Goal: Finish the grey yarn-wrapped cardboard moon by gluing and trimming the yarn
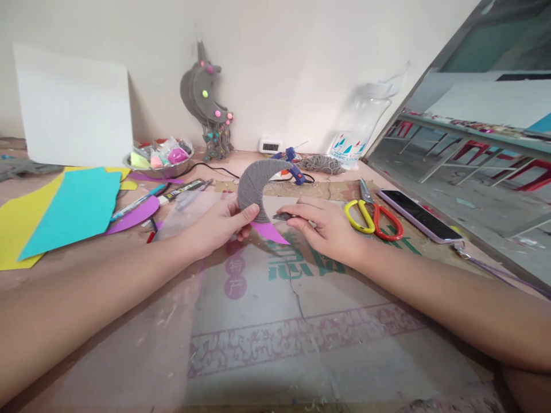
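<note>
My left hand (pixel 224 223) grips a crescent-shaped piece (pixel 255 186) that is wrapped in grey yarn, with its purple lower tip (pixel 270 232) still bare. It stands upright above a printed cardboard sheet (pixel 275 310). My right hand (pixel 325 226) rests just right of the crescent, fingers pinched on a small grey end of yarn (pixel 282 217) close to the wrapped part.
Yellow-and-red scissors (pixel 373 218) and a phone (pixel 419 215) lie to the right. A blue glue gun (pixel 293 166), a yarn bundle (pixel 322 164) and a plastic jar (pixel 360 132) sit behind. Left are coloured foam sheets (pixel 64 209), pens (pixel 172 194), a metal bowl (pixel 160 160) and a finished moon decoration (pixel 205 100).
</note>
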Demonstrator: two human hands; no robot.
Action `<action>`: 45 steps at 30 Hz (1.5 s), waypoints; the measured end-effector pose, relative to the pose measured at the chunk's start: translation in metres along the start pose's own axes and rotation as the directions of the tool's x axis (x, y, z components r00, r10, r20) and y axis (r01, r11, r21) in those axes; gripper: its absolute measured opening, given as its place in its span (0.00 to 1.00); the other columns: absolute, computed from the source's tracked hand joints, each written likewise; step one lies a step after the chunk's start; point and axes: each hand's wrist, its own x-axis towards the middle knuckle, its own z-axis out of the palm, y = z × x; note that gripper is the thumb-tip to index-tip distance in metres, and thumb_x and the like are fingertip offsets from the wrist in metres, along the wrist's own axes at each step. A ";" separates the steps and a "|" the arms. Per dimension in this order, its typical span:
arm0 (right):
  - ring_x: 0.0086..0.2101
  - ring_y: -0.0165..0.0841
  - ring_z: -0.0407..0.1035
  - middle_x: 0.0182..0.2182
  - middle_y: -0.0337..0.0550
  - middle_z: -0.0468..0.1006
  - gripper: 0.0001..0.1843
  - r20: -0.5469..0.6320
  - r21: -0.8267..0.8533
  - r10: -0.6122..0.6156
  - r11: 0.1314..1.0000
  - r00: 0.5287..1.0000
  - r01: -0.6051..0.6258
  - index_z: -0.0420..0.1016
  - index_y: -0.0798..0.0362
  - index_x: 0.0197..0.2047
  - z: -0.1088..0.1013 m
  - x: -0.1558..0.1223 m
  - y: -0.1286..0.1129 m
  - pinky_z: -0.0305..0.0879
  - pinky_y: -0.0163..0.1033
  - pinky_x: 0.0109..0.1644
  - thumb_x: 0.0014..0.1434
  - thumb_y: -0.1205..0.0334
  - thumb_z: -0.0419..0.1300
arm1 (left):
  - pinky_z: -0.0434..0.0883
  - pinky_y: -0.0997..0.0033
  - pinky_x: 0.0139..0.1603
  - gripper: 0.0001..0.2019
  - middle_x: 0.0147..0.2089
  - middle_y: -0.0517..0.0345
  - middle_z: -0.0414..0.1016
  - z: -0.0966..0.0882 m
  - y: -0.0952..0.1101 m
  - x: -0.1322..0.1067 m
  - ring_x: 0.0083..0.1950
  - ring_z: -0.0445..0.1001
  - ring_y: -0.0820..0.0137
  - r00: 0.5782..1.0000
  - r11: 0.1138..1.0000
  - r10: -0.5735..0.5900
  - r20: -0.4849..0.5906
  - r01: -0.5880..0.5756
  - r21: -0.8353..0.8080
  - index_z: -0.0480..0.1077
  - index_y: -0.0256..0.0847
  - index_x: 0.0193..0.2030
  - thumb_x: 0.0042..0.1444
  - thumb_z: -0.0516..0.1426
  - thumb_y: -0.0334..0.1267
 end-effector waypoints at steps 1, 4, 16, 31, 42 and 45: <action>0.33 0.31 0.66 0.32 0.43 0.74 0.14 0.007 -0.006 -0.002 1.000 1.000 0.002 0.73 0.55 0.46 0.000 0.000 0.000 0.59 0.36 0.36 0.63 0.59 0.50 | 0.56 0.78 0.22 0.16 0.20 0.65 0.62 0.000 0.000 0.000 0.21 0.60 0.78 1.000 1.000 0.003 -0.004 -0.003 0.007 0.59 0.39 0.27 0.57 0.53 0.49; 0.33 0.31 0.66 0.32 0.43 0.74 0.15 0.025 -0.021 -0.010 1.000 1.000 0.010 0.73 0.54 0.46 -0.001 0.000 0.000 0.59 0.35 0.36 0.63 0.58 0.50 | 0.57 0.78 0.22 0.15 0.20 0.65 0.61 0.001 0.002 0.000 0.21 0.59 0.78 1.000 1.000 -0.005 -0.002 0.005 0.000 0.59 0.39 0.27 0.57 0.53 0.48; 0.30 0.29 0.65 0.31 0.44 0.74 0.15 0.029 0.017 -0.040 0.999 0.999 0.039 0.73 0.56 0.46 -0.001 0.000 -0.002 0.58 0.34 0.34 0.63 0.59 0.50 | 0.55 0.80 0.20 0.12 0.21 0.65 0.61 0.002 -0.002 -0.001 0.21 0.57 0.80 0.999 0.990 0.002 0.045 0.004 -0.142 0.61 0.39 0.30 0.57 0.55 0.45; 0.30 0.29 0.65 0.31 0.44 0.74 0.15 0.045 0.048 -0.035 0.998 0.998 0.033 0.73 0.55 0.46 -0.001 0.001 -0.003 0.58 0.34 0.34 0.63 0.57 0.49 | 0.57 0.79 0.21 0.13 0.21 0.66 0.61 0.002 0.001 -0.001 0.21 0.59 0.79 0.999 0.997 -0.003 0.039 0.006 -0.079 0.60 0.40 0.29 0.56 0.55 0.47; 0.29 0.28 0.64 0.30 0.43 0.74 0.14 0.030 0.045 -0.065 0.997 0.997 0.064 0.74 0.56 0.44 0.000 0.001 -0.002 0.57 0.33 0.32 0.63 0.58 0.51 | 0.56 0.80 0.21 0.12 0.21 0.66 0.60 0.000 -0.001 0.000 0.21 0.58 0.80 0.998 0.991 0.009 0.061 -0.001 -0.132 0.60 0.39 0.29 0.57 0.54 0.44; 0.28 0.28 0.65 0.30 0.43 0.74 0.14 0.015 0.038 -0.083 0.996 0.996 0.083 0.74 0.55 0.43 0.001 0.001 -0.002 0.58 0.33 0.31 0.63 0.58 0.51 | 0.56 0.80 0.22 0.12 0.21 0.66 0.60 0.000 -0.002 0.000 0.21 0.58 0.80 0.998 0.991 0.007 0.056 0.001 -0.132 0.60 0.39 0.29 0.57 0.55 0.44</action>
